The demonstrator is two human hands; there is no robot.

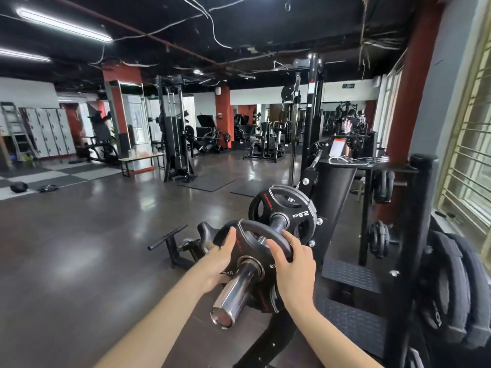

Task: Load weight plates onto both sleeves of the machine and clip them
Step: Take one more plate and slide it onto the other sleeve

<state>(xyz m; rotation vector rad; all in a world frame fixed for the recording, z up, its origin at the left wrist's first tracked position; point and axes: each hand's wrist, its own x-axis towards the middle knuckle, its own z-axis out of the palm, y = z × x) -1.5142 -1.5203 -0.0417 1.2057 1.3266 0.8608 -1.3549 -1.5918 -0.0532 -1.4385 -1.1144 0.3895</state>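
A chrome sleeve (pixel 233 294) of the machine points toward me at centre bottom. A black weight plate (pixel 251 247) marked "KG" sits on it. My left hand (pixel 219 257) presses flat against the plate's left face. My right hand (pixel 293 264) grips the plate's right rim, fingers curled over its edge. Farther back, a second black plate (pixel 283 205) marked "2.5 KG" hangs on the machine's far sleeve. No clip shows on the near sleeve.
A black plate rack (pixel 422 235) stands at the right with stored plates (pixel 455 285) and smaller plates (pixel 378 239). A low T-shaped bar attachment (pixel 170 239) lies on the floor to the left. Open dark floor stretches left; other gym machines stand far back.
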